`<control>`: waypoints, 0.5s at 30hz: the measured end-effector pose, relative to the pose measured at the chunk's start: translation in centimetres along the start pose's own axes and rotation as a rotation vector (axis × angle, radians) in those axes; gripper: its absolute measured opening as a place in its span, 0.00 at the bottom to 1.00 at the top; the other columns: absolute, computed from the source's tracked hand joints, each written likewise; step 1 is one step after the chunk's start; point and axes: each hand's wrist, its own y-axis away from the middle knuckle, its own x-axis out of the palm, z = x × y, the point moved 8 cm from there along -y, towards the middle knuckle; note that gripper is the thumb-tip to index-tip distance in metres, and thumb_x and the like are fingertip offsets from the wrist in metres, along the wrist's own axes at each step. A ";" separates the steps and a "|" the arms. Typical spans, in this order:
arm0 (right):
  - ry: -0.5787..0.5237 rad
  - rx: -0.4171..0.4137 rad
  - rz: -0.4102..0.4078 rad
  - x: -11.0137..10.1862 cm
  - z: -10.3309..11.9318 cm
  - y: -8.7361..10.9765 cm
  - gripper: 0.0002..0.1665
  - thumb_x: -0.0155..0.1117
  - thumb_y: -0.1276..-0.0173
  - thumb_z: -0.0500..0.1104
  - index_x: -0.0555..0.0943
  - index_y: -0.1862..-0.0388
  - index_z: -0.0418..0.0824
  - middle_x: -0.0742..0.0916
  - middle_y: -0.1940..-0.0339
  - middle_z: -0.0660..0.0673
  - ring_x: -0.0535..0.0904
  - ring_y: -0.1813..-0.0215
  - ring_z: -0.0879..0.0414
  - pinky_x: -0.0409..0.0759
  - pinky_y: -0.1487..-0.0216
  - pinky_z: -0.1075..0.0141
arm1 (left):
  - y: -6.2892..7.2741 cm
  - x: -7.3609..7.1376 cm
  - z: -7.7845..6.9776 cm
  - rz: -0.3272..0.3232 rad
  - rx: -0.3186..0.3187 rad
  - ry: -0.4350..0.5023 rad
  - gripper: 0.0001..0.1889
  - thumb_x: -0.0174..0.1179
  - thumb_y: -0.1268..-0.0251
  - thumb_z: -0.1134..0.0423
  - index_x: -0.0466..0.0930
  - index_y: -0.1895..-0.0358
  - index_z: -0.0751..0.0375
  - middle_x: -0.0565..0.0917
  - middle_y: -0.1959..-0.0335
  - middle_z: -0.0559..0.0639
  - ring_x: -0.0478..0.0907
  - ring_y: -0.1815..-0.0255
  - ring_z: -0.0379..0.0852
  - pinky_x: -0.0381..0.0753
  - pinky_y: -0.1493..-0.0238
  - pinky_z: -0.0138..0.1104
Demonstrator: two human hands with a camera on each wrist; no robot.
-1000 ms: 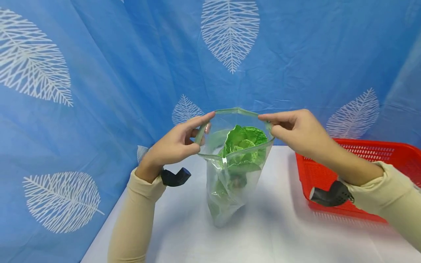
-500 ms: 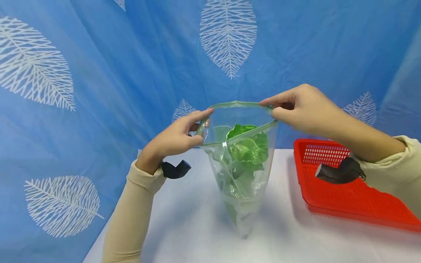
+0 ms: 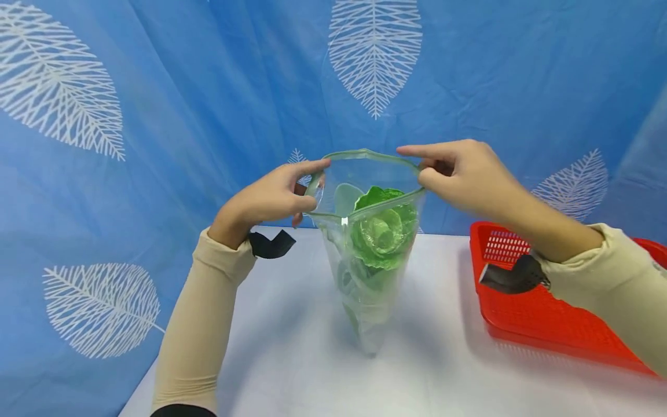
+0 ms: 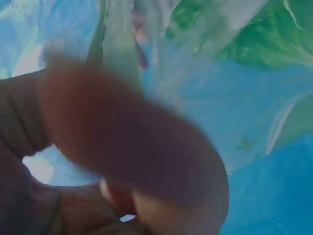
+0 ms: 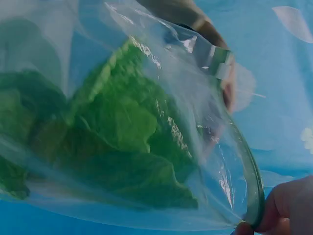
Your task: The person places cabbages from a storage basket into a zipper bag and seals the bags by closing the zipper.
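A clear zip bag [image 3: 339, 243] with a green-edged mouth and a white slider [image 3: 344, 220] hangs mouth up between both hands, its pointed lower corner close over the table. Inside it, a leafy green head of lettuce [image 3: 384, 231] leans toward the right side. My left hand [image 3: 271, 194] pinches the left end of the mouth, index finger along the rim; a blurred finger [image 4: 132, 137] fills much of the left wrist view. At the right end, my right hand [image 3: 466, 176] pinches the rim, index finger pointing left over it. The right wrist view shows that hand's fingertips [image 5: 281, 208] at the rim's corner.
A red plastic basket [image 3: 557, 315] with slotted sides stands on the white table [image 3: 292, 370] at the right, partly under the right forearm. Behind the table hangs a blue curtain [image 3: 234, 87] with white leaf prints.
The bag's mouth has risen and the bag hangs more stretched, narrowing to a point. The lettuce has shifted inside. My left hand is higher; my right hand rose, then moved slightly left.
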 end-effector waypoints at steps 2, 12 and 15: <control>-0.049 -0.013 0.017 1.4 -0.2 -0.4 0.33 0.51 0.32 0.37 0.81 0.33 0.61 0.79 0.72 0.47 0.63 0.77 0.55 0.56 0.79 0.62 | -0.1 -0.5 0.8 -0.003 -0.035 0.022 0.41 0.49 0.38 0.72 0.56 0.18 0.48 0.71 0.50 0.56 0.72 0.78 0.58 0.81 0.65 0.46; -0.400 -0.047 -0.025 6.9 2.6 -2.5 0.30 0.51 0.24 0.37 0.76 0.27 0.54 0.86 0.58 0.46 0.88 0.67 0.56 0.72 0.80 0.63 | 1.1 -3.2 1.3 -0.042 -0.132 -0.041 0.42 0.51 0.36 0.70 0.53 0.17 0.48 0.77 0.64 0.57 0.82 0.71 0.64 0.83 0.60 0.48; -0.529 -0.089 -0.012 8.7 4.6 -3.6 0.30 0.51 0.22 0.37 0.74 0.25 0.55 0.85 0.55 0.47 0.88 0.64 0.57 0.68 0.81 0.63 | 2.5 -4.6 0.2 -0.107 -0.144 -0.102 0.42 0.52 0.35 0.70 0.53 0.18 0.44 0.76 0.68 0.59 0.75 0.77 0.60 0.79 0.69 0.45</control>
